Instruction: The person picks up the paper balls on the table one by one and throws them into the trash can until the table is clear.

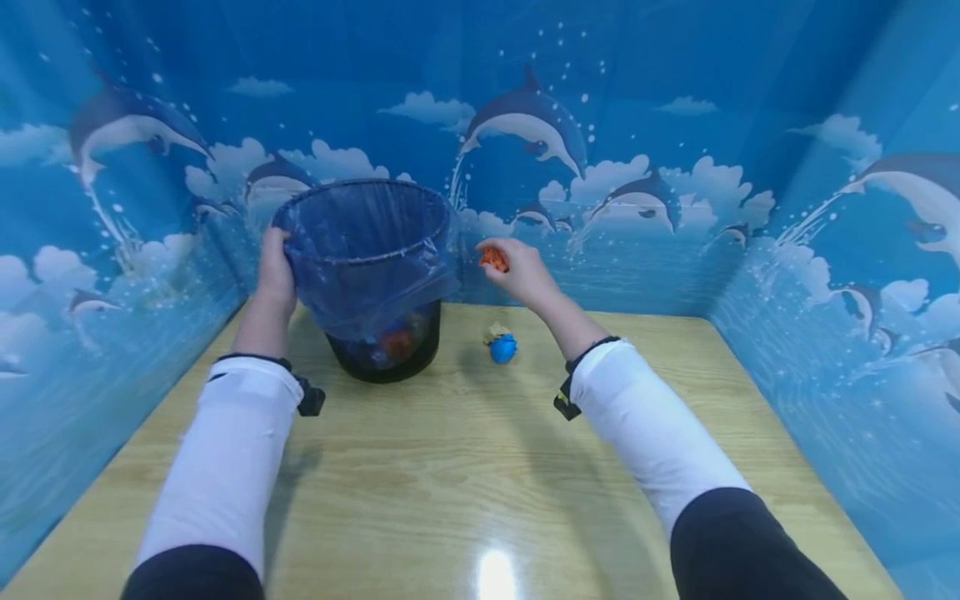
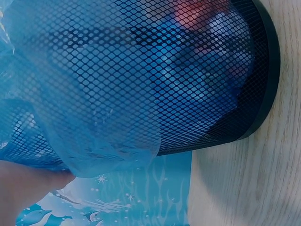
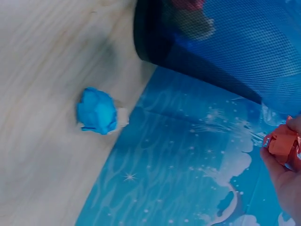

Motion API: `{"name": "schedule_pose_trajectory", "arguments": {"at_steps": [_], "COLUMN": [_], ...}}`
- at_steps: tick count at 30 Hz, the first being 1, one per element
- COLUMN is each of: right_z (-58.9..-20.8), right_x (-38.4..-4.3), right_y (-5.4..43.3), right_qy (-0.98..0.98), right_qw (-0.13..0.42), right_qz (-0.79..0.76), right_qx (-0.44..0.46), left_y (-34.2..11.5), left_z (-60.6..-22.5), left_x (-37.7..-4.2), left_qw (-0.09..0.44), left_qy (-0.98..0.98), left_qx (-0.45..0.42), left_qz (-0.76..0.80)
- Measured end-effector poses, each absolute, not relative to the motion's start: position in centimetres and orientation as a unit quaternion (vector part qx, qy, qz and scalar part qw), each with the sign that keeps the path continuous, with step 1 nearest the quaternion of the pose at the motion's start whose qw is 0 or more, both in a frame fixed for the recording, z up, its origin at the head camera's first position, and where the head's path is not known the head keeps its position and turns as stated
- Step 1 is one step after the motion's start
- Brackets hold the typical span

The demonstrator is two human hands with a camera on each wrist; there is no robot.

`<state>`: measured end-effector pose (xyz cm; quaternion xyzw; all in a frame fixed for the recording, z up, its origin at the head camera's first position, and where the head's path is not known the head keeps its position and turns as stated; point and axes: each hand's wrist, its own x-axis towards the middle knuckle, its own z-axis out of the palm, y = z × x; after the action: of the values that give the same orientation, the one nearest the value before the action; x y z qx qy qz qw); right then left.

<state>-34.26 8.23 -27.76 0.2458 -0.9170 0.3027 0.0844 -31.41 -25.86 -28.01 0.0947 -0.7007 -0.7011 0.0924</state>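
My left hand (image 1: 275, 268) grips the rim of a black mesh wastebasket (image 1: 384, 350) from its left side. A translucent blue plastic bag (image 2: 108, 89) lines the basket and folds over the rim, and crumpled coloured pieces show dimly through the mesh near the bottom. To the right of the basket and apart from it, my right hand (image 1: 525, 271) pinches an orange crumpled paper ball (image 3: 282, 145) between thumb and fingers, above the table. Below that hand a blue crumpled paper ball (image 1: 503, 348) lies on the wood, beside a pale cream crumpled paper ball (image 3: 122, 117) that it partly hides.
The light wooden table (image 1: 420, 467) meets a blue curtain printed with dolphins (image 1: 525, 125) at the back and both sides. The basket stands near the back edge, left of the middle.
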Motion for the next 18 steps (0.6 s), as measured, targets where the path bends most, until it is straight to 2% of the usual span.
{"name": "schedule_pose_trajectory", "arguments": {"at_steps": [13,18], "right_z": [-24.1,-22.8], "right_x": [-35.0,-35.1], "right_y": [5.3,4.4], "right_qy": [-0.883,-0.882], "right_qw": [0.156,0.157], "right_qz": [0.364,0.362], "right_qx": [0.252,0.259], "left_y": [-25.9,-25.7], "left_z": [-28.0,-27.9], "left_x": [-31.5,-31.5], "left_qw": [0.096,0.093], "left_qy": [-0.686,-0.682], "left_qx": [0.087,0.092], "left_qz": [-0.716,-0.72]}}
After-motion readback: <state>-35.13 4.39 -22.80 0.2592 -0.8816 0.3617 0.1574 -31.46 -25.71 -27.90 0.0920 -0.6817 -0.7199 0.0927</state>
